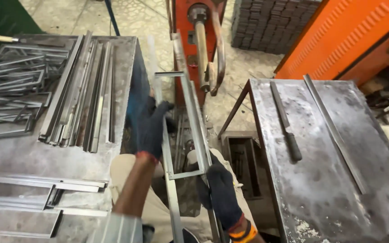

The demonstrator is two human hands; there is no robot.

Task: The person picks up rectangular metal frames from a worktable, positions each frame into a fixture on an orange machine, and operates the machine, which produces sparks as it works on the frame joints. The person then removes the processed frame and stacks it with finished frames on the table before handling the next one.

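Fingers of both gloved hands close around a rectangular steel frame (183,126).

Nearest, the right hand (221,191) grips its lower right rail; the left hand (151,128) clasps the left rail. Frame sits between two steel tables (320,180), with angle strips (84,94) at left and an orange welding machine (201,40) beyond.

The dark navy knit glove with a red cuff on the left hand (151,128) and the matching glove with an orange cuff on the right hand (221,191) grip a grey rectangular steel frame (183,123). Far off stands a red-orange metal machine (201,27); the right grey steel table (325,171) shows white speckles and rusty mottling.
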